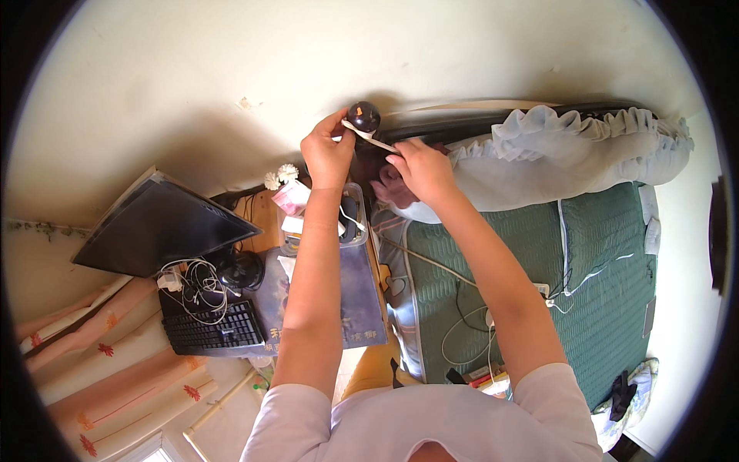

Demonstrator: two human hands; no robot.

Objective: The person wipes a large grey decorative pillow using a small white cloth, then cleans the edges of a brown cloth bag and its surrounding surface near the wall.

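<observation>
Both hands work at the dark round bedpost knob [363, 116], high against the wall above the bed [608, 262]. The left hand [327, 150] pinches one end of a white strip [369, 137] just under the knob; the right hand [419, 165], beside the knob, grips the strip's other end. It looks like a tying or wrapping step; next likely calls for drawing the strip snug around the post.

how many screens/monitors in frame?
1: a dark monitor at the left, tilted beside the wall, above the black keyboard. Both hands, left hand and right hand, are far from it. Others may be out of view.
</observation>
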